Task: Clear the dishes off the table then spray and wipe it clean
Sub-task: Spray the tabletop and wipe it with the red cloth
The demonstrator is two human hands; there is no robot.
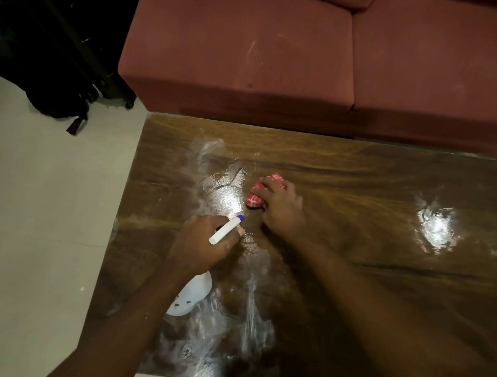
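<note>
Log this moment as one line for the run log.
stage: wiping | left hand: holds spray bottle | right hand: grips red cloth on table | surface: wet streaks

Home living room, I'd say; reddish-brown fabric sofa (303,49) with separate seat cushions right ahead of me; low wooden table (354,186) with a glossy grain top set close in front of it, coffee-table style, under my arms; pale tiled floor (44,195) to my left, grout lines showing; black backpack (59,100) lying on that floor by the sofa end; dark wheeled case (99,56) beside it, mostly in shadow; household furniture and personal luggage all round.
</note>
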